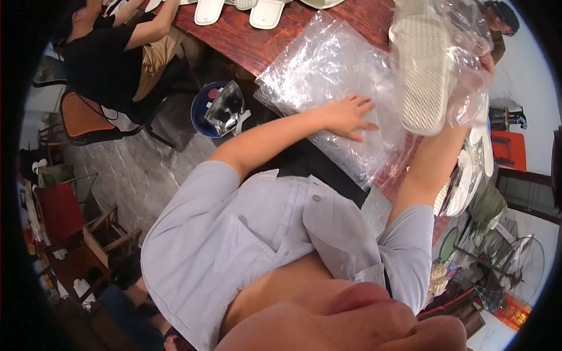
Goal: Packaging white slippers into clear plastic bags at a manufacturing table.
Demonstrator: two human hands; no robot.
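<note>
Closest in, grey shirt point(234, 234) and two bare forearms reach up to a red-brown table point(234, 35). Left hand point(346, 116) lies flat and open, fingers spread, pressing on a stack of clear bags point(328, 70); it grips nothing. Right hand point(477, 76) is mostly hidden behind plastic, so how it is closed I cannot tell, but it holds up one bag point(462, 52) with one white slipper point(422, 73) in it, sole ridges facing us, above the table's right edge. More white slippers point(468, 175) pile below that arm. Three or four slippers point(266, 11) lie at the far edge. Down left, a blue bucket point(202, 108) holds crumpled plastic. Another person in black point(105, 58) sits beyond it.
</note>
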